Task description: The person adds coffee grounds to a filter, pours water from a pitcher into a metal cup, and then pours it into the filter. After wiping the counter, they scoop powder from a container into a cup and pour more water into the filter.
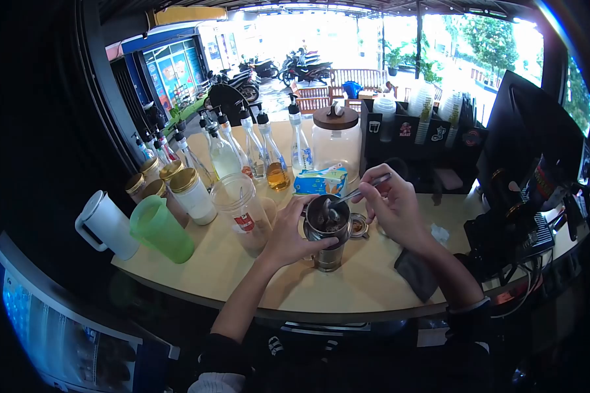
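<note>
A metal canister (328, 252) stands upright on the pale counter (295, 288), its mouth open. My left hand (295, 232) is wrapped round its upper left side. In my right hand (392, 204) is the handle of a metal spoon (355, 194), pinched between the fingers. The spoon's bowl end reaches into the canister's mouth, over dark contents that I cannot identify. Just right of the canister lies a round metal lid (358, 226). A clear plastic container with a red label (244, 223) stands left of my left hand. Behind the canister is a blue and green packet (321, 182).
Pump bottles (276, 171) and gold-lidded jars (193, 200) stand at the back left. Nearer are a green pitcher (162, 229) and a white pitcher (108, 226). A wooden-lidded jar (335, 141) stands behind; a dark cloth (416, 274) and black monitor (534, 137) are at right.
</note>
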Demonstrator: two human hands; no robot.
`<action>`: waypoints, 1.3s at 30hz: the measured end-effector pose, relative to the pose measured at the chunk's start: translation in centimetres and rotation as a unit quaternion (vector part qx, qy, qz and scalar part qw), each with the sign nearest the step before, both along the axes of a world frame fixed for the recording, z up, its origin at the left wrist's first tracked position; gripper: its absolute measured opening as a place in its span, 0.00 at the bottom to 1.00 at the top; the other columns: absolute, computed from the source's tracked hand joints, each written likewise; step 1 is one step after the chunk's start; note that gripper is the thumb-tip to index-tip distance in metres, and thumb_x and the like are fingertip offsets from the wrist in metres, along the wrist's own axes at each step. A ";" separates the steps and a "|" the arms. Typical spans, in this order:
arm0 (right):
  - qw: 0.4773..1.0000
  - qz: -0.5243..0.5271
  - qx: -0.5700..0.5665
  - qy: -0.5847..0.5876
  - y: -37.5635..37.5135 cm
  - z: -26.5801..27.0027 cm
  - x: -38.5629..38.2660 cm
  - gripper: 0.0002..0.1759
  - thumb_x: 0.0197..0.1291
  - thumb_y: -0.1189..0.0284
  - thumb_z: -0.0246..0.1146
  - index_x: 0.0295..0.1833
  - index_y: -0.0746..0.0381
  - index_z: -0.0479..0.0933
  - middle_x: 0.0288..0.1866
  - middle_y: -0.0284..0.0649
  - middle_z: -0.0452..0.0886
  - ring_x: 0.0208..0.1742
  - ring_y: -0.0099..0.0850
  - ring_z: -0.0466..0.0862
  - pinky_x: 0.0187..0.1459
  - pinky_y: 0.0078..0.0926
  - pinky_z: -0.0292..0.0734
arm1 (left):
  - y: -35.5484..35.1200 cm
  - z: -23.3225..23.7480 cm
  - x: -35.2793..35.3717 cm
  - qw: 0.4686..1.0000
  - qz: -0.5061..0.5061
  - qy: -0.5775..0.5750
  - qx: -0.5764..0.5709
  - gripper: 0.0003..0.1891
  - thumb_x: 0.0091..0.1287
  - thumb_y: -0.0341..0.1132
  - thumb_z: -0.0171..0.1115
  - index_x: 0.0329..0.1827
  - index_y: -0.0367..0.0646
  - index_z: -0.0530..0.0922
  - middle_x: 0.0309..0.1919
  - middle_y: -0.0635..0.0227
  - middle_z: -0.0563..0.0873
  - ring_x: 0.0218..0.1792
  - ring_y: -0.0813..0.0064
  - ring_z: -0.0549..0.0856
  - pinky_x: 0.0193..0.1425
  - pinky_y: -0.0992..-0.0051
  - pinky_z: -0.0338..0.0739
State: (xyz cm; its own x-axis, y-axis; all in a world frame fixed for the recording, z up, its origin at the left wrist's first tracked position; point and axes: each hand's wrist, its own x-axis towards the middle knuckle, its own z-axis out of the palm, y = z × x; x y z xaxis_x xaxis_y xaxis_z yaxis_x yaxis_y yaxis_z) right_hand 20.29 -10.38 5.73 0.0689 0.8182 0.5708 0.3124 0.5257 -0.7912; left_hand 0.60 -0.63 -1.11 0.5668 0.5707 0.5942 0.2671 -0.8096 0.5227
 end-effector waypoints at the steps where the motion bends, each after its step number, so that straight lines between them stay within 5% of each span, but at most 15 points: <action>1: 1.000 -0.005 0.008 -0.021 -0.1 0.1 -0.2 0.08 0.68 0.72 0.58 0.45 0.67 0.71 0.33 0.40 0.84 0.30 0.20 0.84 0.24 0.15 0.78 | 0.0 0.1 -0.1 1.000 -0.018 -0.024 -0.006 0.45 0.42 0.52 0.80 0.62 0.40 0.69 0.51 0.61 0.78 0.56 0.62 0.79 0.64 0.63 0.71; 6: 0.985 -0.045 0.085 -0.142 -0.2 0.2 -1.1 0.07 0.65 0.73 0.61 0.44 0.64 0.72 0.33 0.41 0.83 0.31 0.26 0.85 0.25 0.22 0.76 | -0.6 2.6 -0.9 0.992 -0.024 -0.102 0.064 0.42 0.47 0.49 0.79 0.64 0.43 0.70 0.50 0.65 0.78 0.53 0.67 0.78 0.62 0.66 0.70; 9: 0.966 -0.035 0.113 -0.231 -0.6 0.5 -2.3 0.08 0.63 0.71 0.64 0.44 0.62 0.73 0.32 0.41 0.81 0.29 0.32 0.84 0.26 0.26 0.75 | -1.1 4.6 -0.9 0.993 -0.036 -0.007 0.115 0.30 0.51 0.43 0.75 0.56 0.42 0.75 0.40 0.67 0.79 0.44 0.66 0.79 0.53 0.67 0.71; 11: 0.940 -0.046 0.159 -0.298 -0.3 0.3 -2.9 0.10 0.62 0.68 0.65 0.44 0.61 0.73 0.31 0.41 0.81 0.27 0.35 0.83 0.28 0.28 0.75 | -1.1 5.2 -0.5 0.967 -0.038 0.046 0.248 0.19 0.58 0.38 0.68 0.50 0.44 0.75 0.35 0.68 0.79 0.40 0.68 0.79 0.49 0.68 0.68; 16: 0.954 -0.053 0.109 -0.273 -1.6 1.8 -2.6 0.12 0.62 0.67 0.65 0.45 0.61 0.73 0.33 0.39 0.81 0.27 0.34 0.82 0.26 0.29 0.75 | -0.9 5.5 0.0 0.957 -0.053 0.022 0.283 0.12 0.56 0.30 0.67 0.42 0.42 0.78 0.32 0.65 0.77 0.37 0.63 0.78 0.45 0.65 0.69; 19: 0.975 -0.103 0.035 -0.196 -2.6 1.7 0.1 0.12 0.63 0.70 0.63 0.48 0.62 0.73 0.36 0.42 0.80 0.30 0.37 0.83 0.30 0.30 0.76 | -0.5 5.3 -0.2 0.963 -0.031 0.011 0.268 0.08 0.61 0.29 0.64 0.43 0.42 0.80 0.33 0.65 0.79 0.37 0.62 0.78 0.46 0.65 0.70; 23: 0.871 -0.316 0.035 -0.374 -0.7 -7.7 9.6 0.12 0.64 0.71 0.59 0.48 0.69 0.72 0.35 0.48 0.80 0.32 0.41 0.81 0.38 0.35 0.77 | -0.8 5.4 -1.3 0.983 -0.004 -0.005 0.185 0.07 0.66 0.29 0.61 0.45 0.40 0.81 0.34 0.63 0.83 0.37 0.65 0.80 0.47 0.66 0.72; 25: 0.865 -0.314 -0.230 -0.318 -1.7 -12.1 12.4 0.12 0.67 0.69 0.57 0.43 0.70 0.73 0.30 0.47 0.78 0.31 0.37 0.79 0.39 0.32 0.75 | -0.2 4.1 -1.4 0.984 0.014 -0.078 0.158 0.07 0.65 0.28 0.60 0.45 0.39 0.80 0.33 0.62 0.82 0.35 0.66 0.81 0.43 0.67 0.74; 28: 0.895 -0.274 -0.296 -0.190 -2.3 -12.9 11.5 0.13 0.70 0.67 0.54 0.39 0.67 0.74 0.27 0.42 0.78 0.31 0.29 0.78 0.39 0.27 0.74 | 0.0 3.4 -1.5 0.984 0.029 -0.093 0.149 0.07 0.65 0.28 0.61 0.45 0.39 0.80 0.32 0.62 0.83 0.32 0.67 0.82 0.42 0.68 0.75; 29: 0.895 -0.272 -0.297 -0.189 -2.0 -14.2 12.1 0.13 0.70 0.67 0.54 0.39 0.67 0.74 0.27 0.42 0.78 0.31 0.29 0.78 0.39 0.27 0.74 | -0.1 3.2 -1.5 0.984 0.029 -0.118 0.127 0.08 0.64 0.29 0.62 0.45 0.41 0.80 0.30 0.64 0.83 0.32 0.67 0.82 0.43 0.67 0.74; 31: 0.972 -0.139 -0.186 0.027 -0.7 -16.9 13.2 0.14 0.73 0.65 0.52 0.39 0.64 0.73 0.30 0.35 0.78 0.34 0.22 0.76 0.41 0.23 0.72 | -0.3 3.0 -1.3 0.984 0.032 -0.124 0.126 0.08 0.64 0.29 0.62 0.45 0.40 0.80 0.30 0.63 0.83 0.32 0.68 0.82 0.42 0.67 0.75; 34: 0.962 -0.157 -0.168 0.144 -0.7 -16.6 12.4 0.12 0.73 0.65 0.52 0.39 0.61 0.71 0.32 0.29 0.75 0.36 0.19 0.73 0.42 0.20 0.69 | -0.9 3.2 -1.3 0.982 0.038 -0.133 0.127 0.07 0.66 0.29 0.61 0.45 0.38 0.79 0.31 0.62 0.83 0.32 0.70 0.82 0.40 0.70 0.75; 39: 0.977 -0.126 -0.090 0.146 -0.8 -13.6 12.2 0.12 0.74 0.65 0.52 0.37 0.60 0.68 0.32 0.27 0.71 0.35 0.16 0.70 0.41 0.17 0.67 | -1.4 3.7 -1.4 0.982 0.042 -0.138 0.118 0.07 0.67 0.30 0.60 0.45 0.38 0.79 0.31 0.63 0.83 0.33 0.72 0.82 0.39 0.74 0.74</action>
